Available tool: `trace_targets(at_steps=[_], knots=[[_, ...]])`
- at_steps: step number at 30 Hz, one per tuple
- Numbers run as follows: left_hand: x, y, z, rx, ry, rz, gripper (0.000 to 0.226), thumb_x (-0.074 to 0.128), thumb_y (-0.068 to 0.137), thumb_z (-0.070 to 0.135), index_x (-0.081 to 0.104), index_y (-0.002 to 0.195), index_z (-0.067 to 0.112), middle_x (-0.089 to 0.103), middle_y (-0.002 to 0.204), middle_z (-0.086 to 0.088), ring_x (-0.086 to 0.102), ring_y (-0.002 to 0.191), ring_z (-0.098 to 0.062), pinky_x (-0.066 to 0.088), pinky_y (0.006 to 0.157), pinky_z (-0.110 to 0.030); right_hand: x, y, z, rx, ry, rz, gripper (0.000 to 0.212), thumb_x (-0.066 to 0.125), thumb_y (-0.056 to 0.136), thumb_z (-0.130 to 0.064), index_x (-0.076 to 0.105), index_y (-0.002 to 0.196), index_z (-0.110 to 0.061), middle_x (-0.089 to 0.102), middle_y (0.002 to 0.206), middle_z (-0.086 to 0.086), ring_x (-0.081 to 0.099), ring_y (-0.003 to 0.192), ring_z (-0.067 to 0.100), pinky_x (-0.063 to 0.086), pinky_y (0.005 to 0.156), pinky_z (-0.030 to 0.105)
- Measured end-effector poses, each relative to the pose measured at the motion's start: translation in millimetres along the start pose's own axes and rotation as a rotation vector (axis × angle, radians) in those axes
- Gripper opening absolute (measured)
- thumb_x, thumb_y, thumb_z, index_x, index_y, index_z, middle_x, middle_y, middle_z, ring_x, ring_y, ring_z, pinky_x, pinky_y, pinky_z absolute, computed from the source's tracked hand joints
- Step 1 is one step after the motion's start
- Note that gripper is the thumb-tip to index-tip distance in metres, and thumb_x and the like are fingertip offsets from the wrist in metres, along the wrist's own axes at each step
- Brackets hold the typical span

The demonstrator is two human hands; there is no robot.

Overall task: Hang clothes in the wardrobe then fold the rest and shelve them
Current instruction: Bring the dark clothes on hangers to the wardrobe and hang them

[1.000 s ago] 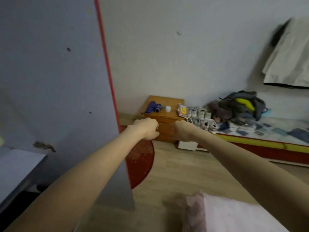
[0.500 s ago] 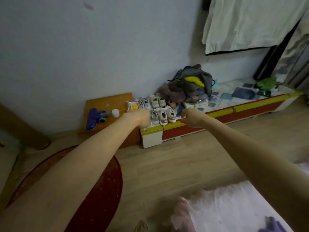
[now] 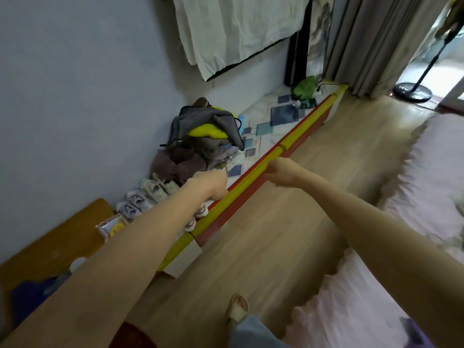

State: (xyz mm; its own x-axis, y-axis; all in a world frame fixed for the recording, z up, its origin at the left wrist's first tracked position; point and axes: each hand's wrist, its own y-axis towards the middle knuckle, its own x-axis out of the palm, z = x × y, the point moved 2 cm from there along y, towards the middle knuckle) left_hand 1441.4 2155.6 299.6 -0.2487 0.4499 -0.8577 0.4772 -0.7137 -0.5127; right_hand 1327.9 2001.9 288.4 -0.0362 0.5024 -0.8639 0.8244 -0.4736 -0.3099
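Both my arms stretch forward over the wooden floor. My left hand (image 3: pixel 210 185) and my right hand (image 3: pixel 280 172) are curled into fists a short way apart, and I see nothing in either. Beyond them a heap of clothes (image 3: pixel 208 126), grey and yellow on top with brownish pieces below, lies on a low platform (image 3: pixel 253 182) edged in yellow and red along the wall. A white cloth (image 3: pixel 238 28) hangs on the wall above. No wardrobe is in view.
Small shoes (image 3: pixel 150 194) stand in a row on the platform's left end, beside a wooden cabinet (image 3: pixel 62 242). A pink-sheeted bed (image 3: pixel 426 177) fills the right side. Grey curtains (image 3: pixel 371 41) and a fan stand (image 3: pixel 411 92) are at the far right. My slippered foot (image 3: pixel 237 307) is on the floor.
The view has swung right: the blue panel with the red edge left the frame, and the curtains and bed came in. My fists stayed curled and moved slightly apart.
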Motion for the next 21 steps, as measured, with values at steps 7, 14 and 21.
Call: trace_targets(at_steps=[7, 14, 21], knots=[[-79.8, 164.8, 35.1, 0.167, 0.122, -0.115, 0.031, 0.045, 0.100, 0.030, 0.059, 0.112, 0.005, 0.062, 0.110, -0.014, 0.058, 0.089, -0.029, 0.046, 0.075, -0.036, -46.0, 102.7, 94.5, 0.205, 0.143, -0.007, 0.028, 0.054, 0.095, -0.021, 0.061, 0.115, -0.002, 0.065, 0.110, 0.013, 0.063, 0.100, 0.030, 0.052, 0.088, 0.039], [-154.1, 329.2, 114.7, 0.343, 0.245, -0.138, 0.032, 0.046, 0.098, 0.029, 0.057, 0.118, 0.006, 0.057, 0.111, -0.010, 0.056, 0.093, -0.026, 0.047, 0.076, -0.036, -101.4, 183.4, 208.6, 0.429, 0.168, -0.008, 0.034, 0.052, 0.096, -0.025, 0.059, 0.120, -0.002, 0.064, 0.117, 0.016, 0.061, 0.106, 0.030, 0.050, 0.092, 0.041], [-265.1, 495.5, 234.1, 0.652, 0.362, -0.191, 0.047, 0.046, 0.099, 0.035, 0.053, 0.134, 0.005, 0.054, 0.135, -0.011, 0.052, 0.120, -0.030, 0.044, 0.096, -0.036, -201.0, 263.8, 346.3, 0.669, 0.218, 0.114, 0.032, 0.054, 0.095, -0.028, 0.061, 0.116, -0.005, 0.064, 0.113, 0.015, 0.063, 0.097, 0.031, 0.052, 0.087, 0.040]])
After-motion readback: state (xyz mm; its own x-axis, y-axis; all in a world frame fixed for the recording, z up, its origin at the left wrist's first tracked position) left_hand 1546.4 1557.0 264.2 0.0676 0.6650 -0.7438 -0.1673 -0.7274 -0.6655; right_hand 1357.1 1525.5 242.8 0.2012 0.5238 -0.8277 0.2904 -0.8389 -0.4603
